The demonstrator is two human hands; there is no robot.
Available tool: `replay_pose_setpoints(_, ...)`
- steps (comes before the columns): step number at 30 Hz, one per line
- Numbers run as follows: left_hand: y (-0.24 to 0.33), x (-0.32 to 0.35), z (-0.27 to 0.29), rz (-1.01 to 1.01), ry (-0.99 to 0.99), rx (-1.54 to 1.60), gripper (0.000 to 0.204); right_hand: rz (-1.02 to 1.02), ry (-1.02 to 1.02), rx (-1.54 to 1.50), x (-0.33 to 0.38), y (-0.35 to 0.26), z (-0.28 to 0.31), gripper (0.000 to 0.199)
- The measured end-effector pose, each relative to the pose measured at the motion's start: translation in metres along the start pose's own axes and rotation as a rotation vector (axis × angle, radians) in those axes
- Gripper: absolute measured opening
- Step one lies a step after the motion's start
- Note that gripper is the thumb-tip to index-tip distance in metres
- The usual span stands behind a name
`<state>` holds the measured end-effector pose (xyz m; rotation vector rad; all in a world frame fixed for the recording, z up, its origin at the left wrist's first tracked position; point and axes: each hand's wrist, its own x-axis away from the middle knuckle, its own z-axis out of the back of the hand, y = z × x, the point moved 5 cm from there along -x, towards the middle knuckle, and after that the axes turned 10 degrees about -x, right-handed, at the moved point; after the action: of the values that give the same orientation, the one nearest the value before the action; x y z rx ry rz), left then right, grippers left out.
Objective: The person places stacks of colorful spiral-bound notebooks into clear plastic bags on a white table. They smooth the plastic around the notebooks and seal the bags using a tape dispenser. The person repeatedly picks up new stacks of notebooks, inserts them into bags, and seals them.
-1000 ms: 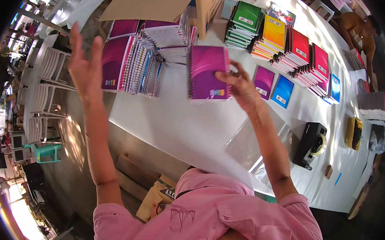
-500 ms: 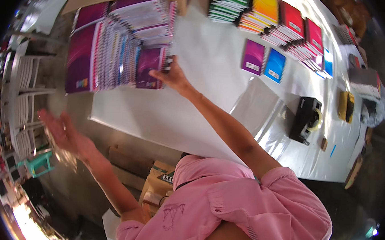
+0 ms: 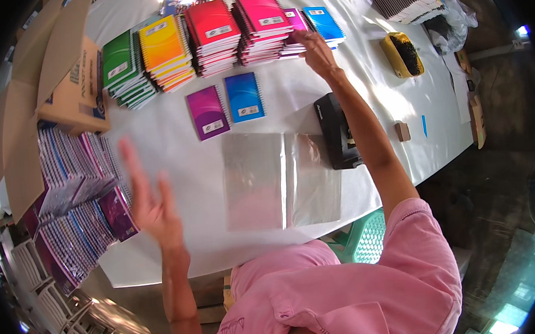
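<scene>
My right hand [image 3: 314, 47] reaches far across the white table [image 3: 174, 161] and grips the edge of the top purple notebook [image 3: 295, 23] on a low stack, beside a blue stack [image 3: 326, 23]. My left hand [image 3: 150, 200] hovers open and blurred over the table's near left part, holding nothing, next to a pile of wrapped spiral notebooks [image 3: 74, 199]. Two clear plastic sleeves [image 3: 253, 180] lie flat in front of me. A single purple notebook [image 3: 208, 112] and a single blue notebook [image 3: 244, 97] lie just beyond them.
Stacks of green [image 3: 121, 68], yellow [image 3: 163, 50], red [image 3: 211, 28] and pink [image 3: 263, 19] notebooks line the far side. A cardboard box [image 3: 69, 81] stands at left. A black desk tool [image 3: 339, 131], a yellow tray [image 3: 401, 55] and a small brown block [image 3: 403, 131] lie at right.
My right hand left the spiral notebook pile at left and swung to the purple stack at the far right. My left hand rose from beside the table to over its near edge.
</scene>
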<state>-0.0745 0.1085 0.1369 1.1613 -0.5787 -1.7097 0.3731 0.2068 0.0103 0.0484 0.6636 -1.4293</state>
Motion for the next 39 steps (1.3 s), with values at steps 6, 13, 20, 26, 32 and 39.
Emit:
replay_pose_setpoints(6, -0.015, -0.016, -0.196, 0.535, -0.588, 0.624, 0.059, 0.266, -0.167, 0.263, -0.019, 0.001, -0.005, 0.029)
replay_pose_setpoints(13, -0.007, -0.030, -0.342, 1.076, -0.832, 1.566, 0.064, 0.026, 0.012, 0.096, 0.032, -0.079, 0.096, 0.037)
replay_pose_setpoints(20, -0.042, -0.024, -0.280, 0.890, -0.779, 1.505, 0.034, -0.185, 0.171, -0.540, -0.013, -0.105, 0.091, 0.018)
replay_pose_setpoints(26, -0.058, -0.011, -0.238, 1.041, -0.602, 1.313, 0.045, -0.464, 0.134, -0.048, -0.100, -0.046, 0.010, 0.051)
replay_pose_setpoints(32, -0.067, -0.030, -0.226, 0.868, -0.572, 1.369, 0.048, -0.561, 0.126, -1.335, -0.062, -0.095, 0.043, 0.029)
replay_pose_setpoints(39, -0.082, -0.040, -0.197, 0.815, -0.367, 1.158, 0.066, -0.041, 0.213, -0.329, -0.036, -0.185, 0.018, 0.029)
